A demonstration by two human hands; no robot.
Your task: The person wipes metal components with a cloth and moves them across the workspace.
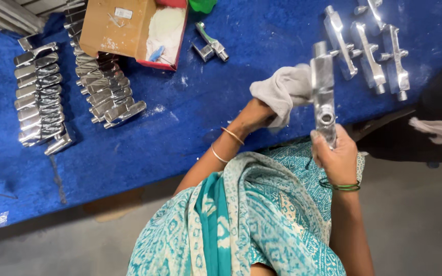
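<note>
Left hand (259,115) closed around a grey cloth (282,89), pressed against a shiny metal tap handle (323,94) held upright above the blue table (205,117); right hand (336,156) grips its lower end. The polished piece could slip if that grip loosens. An open brown cardboard box (111,25), red-edged, with a small white label, sits behind.

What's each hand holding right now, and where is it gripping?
The right hand grips a shiny metal tap body by its lower end. The left hand holds a bunched grey cloth pressed against the tap's side.
</note>
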